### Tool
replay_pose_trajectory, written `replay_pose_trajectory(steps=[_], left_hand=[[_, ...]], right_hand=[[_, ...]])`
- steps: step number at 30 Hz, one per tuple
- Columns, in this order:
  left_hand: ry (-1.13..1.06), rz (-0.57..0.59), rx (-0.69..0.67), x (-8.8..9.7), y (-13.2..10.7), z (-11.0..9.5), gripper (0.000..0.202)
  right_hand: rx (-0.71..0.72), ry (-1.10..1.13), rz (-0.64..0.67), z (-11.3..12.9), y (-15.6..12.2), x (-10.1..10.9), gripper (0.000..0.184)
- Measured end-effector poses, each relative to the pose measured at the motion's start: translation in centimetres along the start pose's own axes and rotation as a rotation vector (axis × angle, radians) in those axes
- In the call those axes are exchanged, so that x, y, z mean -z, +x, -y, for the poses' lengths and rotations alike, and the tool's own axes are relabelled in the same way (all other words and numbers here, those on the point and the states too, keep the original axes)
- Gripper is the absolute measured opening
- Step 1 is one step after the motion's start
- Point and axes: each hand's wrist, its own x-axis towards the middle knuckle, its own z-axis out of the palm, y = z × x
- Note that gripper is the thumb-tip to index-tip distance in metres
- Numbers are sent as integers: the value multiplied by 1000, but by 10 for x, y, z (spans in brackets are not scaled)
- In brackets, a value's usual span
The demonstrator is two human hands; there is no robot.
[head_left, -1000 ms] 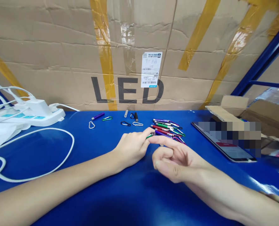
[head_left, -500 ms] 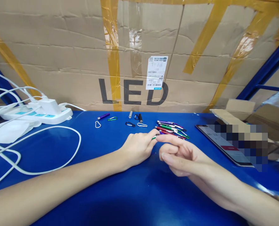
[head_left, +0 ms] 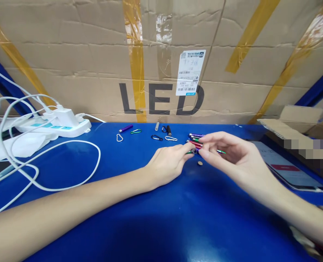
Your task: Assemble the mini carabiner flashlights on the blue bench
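My left hand [head_left: 166, 164] rests low over the blue tabletop, its fingers pinched on a slim green metal piece [head_left: 189, 152], mostly hidden by the fingertips. My right hand [head_left: 233, 153] reaches over a pile of slim metallic tubes, thumb and index finger apart around it. In that pile lie a red tube [head_left: 195, 144] and a purple tube [head_left: 196, 135]; the right fingers cover much of the rest. Just below the fingertips sits a small round disc [head_left: 200, 163]. Whether the right fingertips touch the red tube is hard to tell.
Farther left lie a purple tube [head_left: 126, 128], a silver tube [head_left: 157, 126], a black tube [head_left: 169, 130] and several small carabiners, one green [head_left: 136, 131]. A white power strip [head_left: 82, 129] with looping cables is at left. A phone [head_left: 289, 171] and an open carton [head_left: 300, 116] are at right.
My right hand has moved forward over the tube pile, and its curled fingers have opened out. The small disc now shows on the table. My left hand keeps its pinch beside the pile.
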Motion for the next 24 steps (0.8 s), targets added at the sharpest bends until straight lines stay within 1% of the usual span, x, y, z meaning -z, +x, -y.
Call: replay_pose_trajectory(steps=[4, 7, 9, 14, 20, 24], left_hand=[[-20, -21, -17, -1, 1, 1, 24], [19, -28, -16, -2, 2, 1, 21], [54, -25, -8, -2, 2, 1, 19], [88, -43, -18, -3, 2, 1, 18], [84, -57, -25, -4, 1, 2, 17], [82, -64, -34, -6, 1, 3, 15]], right_hand=[[217, -314, 13, -8, 1, 0, 11], [358, -422, 18, -11, 3, 4, 8], [404, -444, 4, -11, 5, 7, 6], [376, -469, -33, -11, 7, 11, 8], [305, -504, -25, -16, 8, 10, 21], [278, -512, -73, -20, 9, 9, 34]])
